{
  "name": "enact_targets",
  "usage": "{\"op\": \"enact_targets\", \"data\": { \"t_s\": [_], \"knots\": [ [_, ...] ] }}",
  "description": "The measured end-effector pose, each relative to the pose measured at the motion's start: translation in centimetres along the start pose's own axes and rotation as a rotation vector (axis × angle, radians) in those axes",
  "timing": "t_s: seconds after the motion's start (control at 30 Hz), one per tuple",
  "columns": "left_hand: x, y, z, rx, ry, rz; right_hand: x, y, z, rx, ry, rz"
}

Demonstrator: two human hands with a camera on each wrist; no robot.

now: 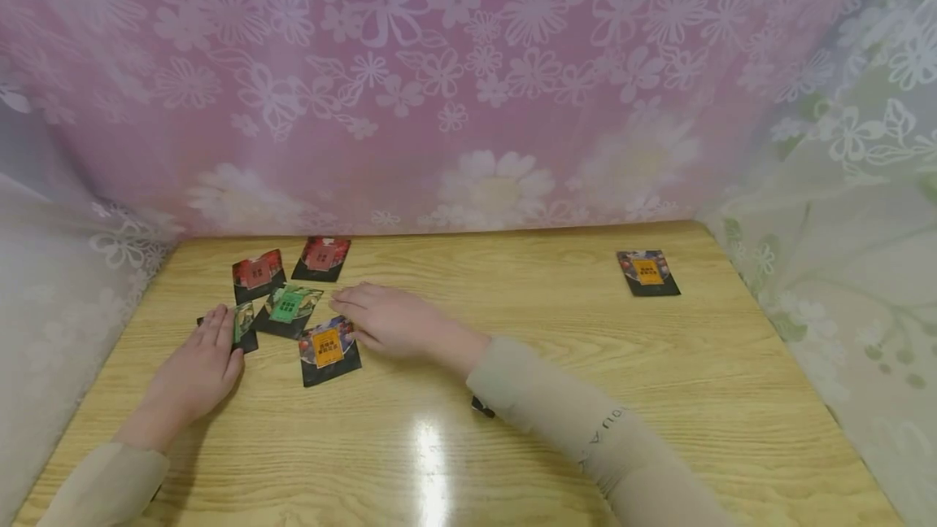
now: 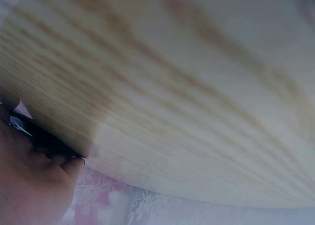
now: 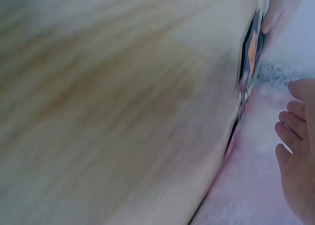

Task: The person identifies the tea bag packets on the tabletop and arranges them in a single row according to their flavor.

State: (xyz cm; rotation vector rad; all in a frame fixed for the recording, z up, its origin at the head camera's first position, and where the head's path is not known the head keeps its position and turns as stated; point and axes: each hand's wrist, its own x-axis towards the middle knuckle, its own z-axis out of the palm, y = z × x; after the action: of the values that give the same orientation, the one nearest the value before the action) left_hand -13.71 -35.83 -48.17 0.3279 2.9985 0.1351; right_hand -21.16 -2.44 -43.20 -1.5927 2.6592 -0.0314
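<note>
My left hand rests with extended fingers on a dark sachet with a green label, covering most of it. The left wrist view shows the fingers against the sachet's shiny black edge. My right hand holds nothing; its loosely bent fingers are raised off the wood in the right wrist view. Close to its fingertips lie a green-labelled sachet and an orange-labelled sachet. Behind these are two red-labelled sachets, one on the left and one further back.
Another orange-labelled sachet lies alone at the back right of the wooden table. A small black piece peeks out beside the right sleeve, mostly hidden. A pink floral curtain hangs along the table's back edge.
</note>
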Motion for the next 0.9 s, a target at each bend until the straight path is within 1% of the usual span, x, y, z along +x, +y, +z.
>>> {"op": "enact_targets", "data": {
  "t_s": [0.17, 0.33, 0.47, 0.6, 0.8, 0.9],
  "knots": [
    [0.2, 0.0, 0.0, -0.009, -0.007, 0.001, 1.4, -1.6, 0.4, -0.064, -0.056, -0.036],
    [0.1, -0.2, 0.1, 0.004, -0.008, -0.001, 2.4, -2.9, 1.5, -0.102, -0.091, -0.067],
    [0.0, -0.2, 0.1, 0.008, -0.002, 0.002, 2.7, -3.4, 2.4, -0.137, -0.121, -0.057],
    [0.0, 0.0, 0.1, 0.002, 0.001, 0.006, 2.6, -3.5, 2.8, -0.169, -0.149, -0.051],
    [0.1, 0.2, 0.0, -0.001, -0.008, 0.005, 1.9, -3.2, 2.8, -0.133, -0.166, -0.041],
    [0.1, 0.2, -0.1, 0.003, -0.016, -0.001, 1.4, -3.0, 2.6, -0.089, -0.173, -0.033]
  ]
}}
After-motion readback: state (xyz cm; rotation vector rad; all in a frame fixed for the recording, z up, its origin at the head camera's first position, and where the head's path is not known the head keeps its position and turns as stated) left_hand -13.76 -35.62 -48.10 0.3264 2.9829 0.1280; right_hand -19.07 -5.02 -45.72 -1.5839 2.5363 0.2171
